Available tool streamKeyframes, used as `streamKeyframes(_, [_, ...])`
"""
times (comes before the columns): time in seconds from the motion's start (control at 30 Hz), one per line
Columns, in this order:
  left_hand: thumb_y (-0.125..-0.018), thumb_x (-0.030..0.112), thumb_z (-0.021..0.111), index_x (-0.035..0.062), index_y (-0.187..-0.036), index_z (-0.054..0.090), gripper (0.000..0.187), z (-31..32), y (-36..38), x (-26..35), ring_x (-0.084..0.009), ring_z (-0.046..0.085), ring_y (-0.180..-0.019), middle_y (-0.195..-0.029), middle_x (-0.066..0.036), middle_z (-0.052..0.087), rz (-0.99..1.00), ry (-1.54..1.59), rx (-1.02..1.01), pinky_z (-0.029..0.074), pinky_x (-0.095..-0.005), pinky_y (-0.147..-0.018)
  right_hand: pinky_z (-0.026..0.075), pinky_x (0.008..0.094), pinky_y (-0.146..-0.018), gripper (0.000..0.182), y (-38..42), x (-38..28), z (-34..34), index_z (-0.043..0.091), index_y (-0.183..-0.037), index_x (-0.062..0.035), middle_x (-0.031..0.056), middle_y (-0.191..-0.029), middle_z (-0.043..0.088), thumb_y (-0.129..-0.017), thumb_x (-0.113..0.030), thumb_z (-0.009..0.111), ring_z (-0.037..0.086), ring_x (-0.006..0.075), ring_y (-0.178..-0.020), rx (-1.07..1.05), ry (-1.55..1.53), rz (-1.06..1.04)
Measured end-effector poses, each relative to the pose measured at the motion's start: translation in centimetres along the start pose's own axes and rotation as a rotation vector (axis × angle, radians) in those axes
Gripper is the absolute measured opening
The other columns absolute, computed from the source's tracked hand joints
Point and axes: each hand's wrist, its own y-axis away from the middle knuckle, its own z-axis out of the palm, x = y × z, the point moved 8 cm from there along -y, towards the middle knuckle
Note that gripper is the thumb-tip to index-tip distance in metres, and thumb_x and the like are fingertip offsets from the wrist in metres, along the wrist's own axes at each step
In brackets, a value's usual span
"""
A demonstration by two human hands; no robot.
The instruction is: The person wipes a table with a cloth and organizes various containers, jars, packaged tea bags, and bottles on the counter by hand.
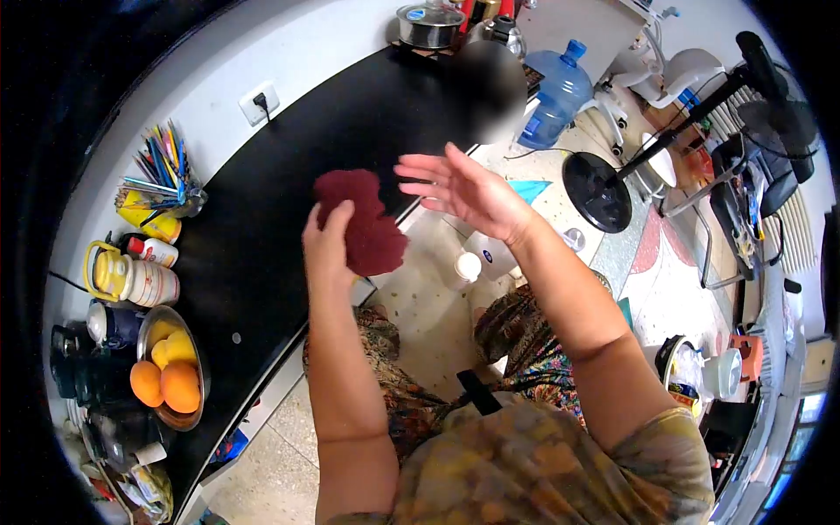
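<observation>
- While I watch from afar through the head camera, the left hand (326, 249) holds a maroon cloth (374, 229) by its near left side, thumb laid across the fabric, the other fingers partly hidden.
- The cloth spreads forward and to the right of that grip, at the edge of a black table (262, 219), its right-hand lobe reaching past the border; whether it touches the surface, I cannot tell.
- The right hand (472, 194) is wide and holds nothing, fingers outstretched and thumb raised, near the cloth but apart from it.
- I see soft, matte fabric with a fuzzy look and a wavy, lobed outline, set against the smooth, dark tabletop with its curved back edge.
- To the left, a shiny, round metal bowl (204, 389) cradles rounded orange fruit (181, 387) and yellow fruit (178, 348).
- Behind the bowl stand a banded jar (150, 283) with a yellow handle and a tight bundle of slim pencils (171, 162).
- Beyond the table's far end, I pick out a ribbed, translucent blue water bottle (557, 94) and the glossy black disc of a stand base (598, 194).
</observation>
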Motion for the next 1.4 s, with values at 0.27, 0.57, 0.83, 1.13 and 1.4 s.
streamKeyframes(0.27, [-0.075,0.018,0.064,0.0034,-0.114,0.048,0.044,-6.5,0.1,3.4,-0.0252,0.057,-0.091,-0.105,-0.012,0.056,0.161,0.023,0.286,0.049,-0.0387,-0.076,0.043,0.0329,-0.085,0.039,16.9,-5.2,-12.6,0.054,-0.108,-0.0011,0.011,-0.105,0.059,-0.092,-0.033,0.038,0.057,0.0213,-0.095,0.599,0.1,-0.231])
streamKeyframes(0.57, [-0.074,0.022,0.067,-0.0021,-0.121,0.045,0.057,-9.4,0.5,2.9,-0.0243,0.055,-0.094,-0.111,-0.015,0.054,0.175,-0.613,0.394,0.047,-0.0369,-0.077,0.047,0.0286,-0.077,0.021,39.8,-3.8,-21.2,0.059,-0.088,-0.0054,0.0089,-0.096,0.063,-0.09,-0.022,0.046,0.06,0.015,-0.085,1.089,0.195,-0.364])
streamKeyframes(0.83, [-0.075,0.032,0.066,-0.0033,-0.123,0.043,0.064,-17.8,-1.3,3.2,-0.0289,0.054,-0.1,-0.118,-0.021,0.049,0.149,-1.025,0.663,0.046,-0.0358,-0.083,0.044,0.0255,-0.072,0.023,48.3,4.3,-23.6,0.059,-0.088,-0.0042,0.003,-0.087,0.063,-0.09,-0.023,0.046,0.057,0.0111,-0.081,1.329,0.257,-0.129])
streamKeyframes(1.13, [-0.079,0.024,0.063,-0.0017,-0.124,0.039,0.056,-18.0,-2.8,3.4,-0.0307,0.054,-0.1,-0.118,-0.022,0.049,0.184,-1.198,0.6,0.046,-0.0368,-0.083,0.047,0.0311,-0.064,0.03,51.2,15.6,-25.4,0.063,-0.079,-0.0007,0.0115,-0.071,0.064,-0.084,-0.028,0.051,0.06,0.0199,-0.064,1.326,0.532,0.275])
streamKeyframes(1.4, [-0.073,0.034,0.061,0.0066,-0.121,0.048,0.056,-11.8,2.3,6.5,-0.034,0.051,-0.103,-0.118,-0.021,0.049,0.103,-1.604,0.946,0.04,-0.0411,-0.091,0.044,0.0408,-0.084,0.071,48.8,26.6,-20.6,0.039,-0.123,-0.0133,0.0203,-0.113,0.047,-0.062,-0.023,0.073,0.052,0.0375,-0.101,0.928,1.006,0.568])
